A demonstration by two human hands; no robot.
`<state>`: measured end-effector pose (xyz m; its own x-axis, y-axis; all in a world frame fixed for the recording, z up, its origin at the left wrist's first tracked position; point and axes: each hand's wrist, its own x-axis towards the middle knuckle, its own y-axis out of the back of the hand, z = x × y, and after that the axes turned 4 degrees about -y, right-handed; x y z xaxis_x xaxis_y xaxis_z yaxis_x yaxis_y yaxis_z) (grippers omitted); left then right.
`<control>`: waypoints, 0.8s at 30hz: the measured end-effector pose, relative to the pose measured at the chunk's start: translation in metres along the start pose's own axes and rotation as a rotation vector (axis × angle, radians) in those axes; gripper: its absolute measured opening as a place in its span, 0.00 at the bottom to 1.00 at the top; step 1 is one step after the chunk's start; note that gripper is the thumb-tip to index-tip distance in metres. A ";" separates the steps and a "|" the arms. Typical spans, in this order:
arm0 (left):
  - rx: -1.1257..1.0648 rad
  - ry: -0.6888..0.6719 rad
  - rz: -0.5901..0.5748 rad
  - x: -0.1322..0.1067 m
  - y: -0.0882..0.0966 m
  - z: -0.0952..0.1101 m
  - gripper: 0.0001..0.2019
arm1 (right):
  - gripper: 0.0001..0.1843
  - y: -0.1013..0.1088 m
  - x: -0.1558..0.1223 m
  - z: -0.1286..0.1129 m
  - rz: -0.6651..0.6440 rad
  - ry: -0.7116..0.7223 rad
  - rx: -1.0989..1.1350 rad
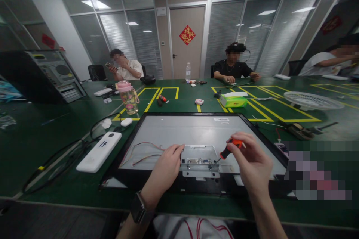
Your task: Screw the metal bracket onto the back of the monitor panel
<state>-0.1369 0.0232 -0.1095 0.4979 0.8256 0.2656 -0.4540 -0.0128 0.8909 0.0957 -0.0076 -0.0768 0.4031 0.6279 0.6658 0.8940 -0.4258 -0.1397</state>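
A flat display panel (185, 131) with a black frame lies face down before me, its grey back upward. On its near half sits a metal housing (200, 173) with a row of video ports along its side. My left hand (167, 164) grips the left edge of this housing, its fingers close together. In my right hand (254, 158) is a red-and-black screwdriver (230, 148), slanted down to the left. Its tip is at the ports, by the blue connector; the screw itself is too small to make out. Thin wires (146, 158) lie on the panel left of my left hand.
Left of the panel are a white power bank (99, 152), black cables (57, 171) and a pink-lidded bottle (127, 97). A computer case (42, 74) stands farther left. Beyond are a green tissue pack (233, 101) and a round white grille (311, 101). Several people sit around the table.
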 end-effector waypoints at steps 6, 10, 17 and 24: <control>0.009 0.007 -0.016 -0.001 0.002 0.002 0.24 | 0.03 -0.001 -0.002 0.007 0.087 -0.116 0.087; 0.014 0.011 -0.022 0.000 0.002 0.002 0.24 | 0.10 0.002 -0.001 0.012 -0.001 -0.285 0.251; 0.103 0.003 -0.088 0.002 0.008 0.006 0.25 | 0.06 0.005 0.004 0.020 -0.050 -0.231 0.314; -0.049 -0.095 -0.296 0.023 0.048 -0.007 0.20 | 0.12 0.008 -0.001 0.022 -0.112 -0.254 0.281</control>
<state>-0.1526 0.0457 -0.0630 0.6796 0.7328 0.0332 -0.3131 0.2488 0.9166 0.1065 0.0027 -0.0946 0.3047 0.8162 0.4909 0.9396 -0.1732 -0.2951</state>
